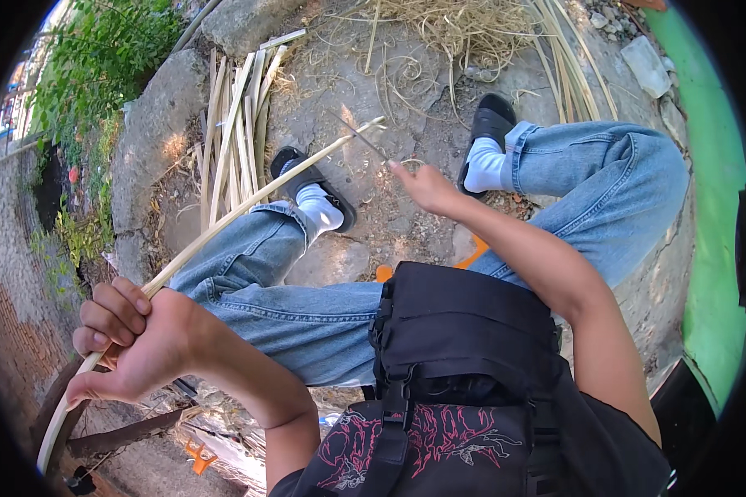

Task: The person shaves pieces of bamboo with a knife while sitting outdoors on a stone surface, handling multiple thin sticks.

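Clenches the long pale strip (236, 214), slanting from eight to twelve o'clock, in the left grip (145, 331); holds a thin blade (371, 146) near its far end in the right grip (428, 189), toward one o'clock. Probably light, springy, splintery; best held well back from the blade.

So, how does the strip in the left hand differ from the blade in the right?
Length: the strip is long, running past the left hand toward the lower left; the blade is far shorter.
Colour: the strip is pale yellowish, the blade dark grey.
Direction: the strip slants up-right from the left hand, the blade up-left from the right hand.
Shared: both are narrow and hand-held.
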A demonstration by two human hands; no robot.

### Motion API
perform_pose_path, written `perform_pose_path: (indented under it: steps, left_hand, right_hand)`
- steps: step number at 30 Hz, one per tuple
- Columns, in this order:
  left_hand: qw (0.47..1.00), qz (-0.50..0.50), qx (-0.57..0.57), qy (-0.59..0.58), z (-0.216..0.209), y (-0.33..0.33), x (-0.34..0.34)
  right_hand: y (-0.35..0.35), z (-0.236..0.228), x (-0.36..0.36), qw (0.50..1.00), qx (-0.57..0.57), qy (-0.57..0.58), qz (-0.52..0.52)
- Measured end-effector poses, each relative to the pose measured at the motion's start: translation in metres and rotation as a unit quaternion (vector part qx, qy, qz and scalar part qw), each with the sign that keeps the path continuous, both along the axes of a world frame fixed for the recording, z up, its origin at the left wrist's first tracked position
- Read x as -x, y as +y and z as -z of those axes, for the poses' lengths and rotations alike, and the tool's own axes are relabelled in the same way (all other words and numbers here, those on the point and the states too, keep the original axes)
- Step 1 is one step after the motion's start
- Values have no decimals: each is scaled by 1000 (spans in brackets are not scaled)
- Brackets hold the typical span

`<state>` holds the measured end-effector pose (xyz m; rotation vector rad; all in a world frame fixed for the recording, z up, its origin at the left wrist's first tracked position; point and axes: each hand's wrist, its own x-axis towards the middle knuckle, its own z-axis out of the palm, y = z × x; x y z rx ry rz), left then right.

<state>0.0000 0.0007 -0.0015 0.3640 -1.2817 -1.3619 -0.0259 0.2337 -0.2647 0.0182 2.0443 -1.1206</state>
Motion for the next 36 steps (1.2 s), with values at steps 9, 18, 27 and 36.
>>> perform_pose_path:
  steps: [9,18,27,36]
  left_hand:
    - [997,70,-6,7,-2,-8,-6]
    - [994,107,-23,13,-5,-9,-6]
    - [998,62,-26,7,0,-11,-2]
    - [994,97,-34,27,-2,-7,-5]
  right_hand:
    - [-21,-26,-13,986,150,65,-18]
    - [-37,-39,-14,983,174,52,-37]
    - [-48,-44,-21,993,109,36,-36]
    - [-28,-41,-17,995,98,6,-16]
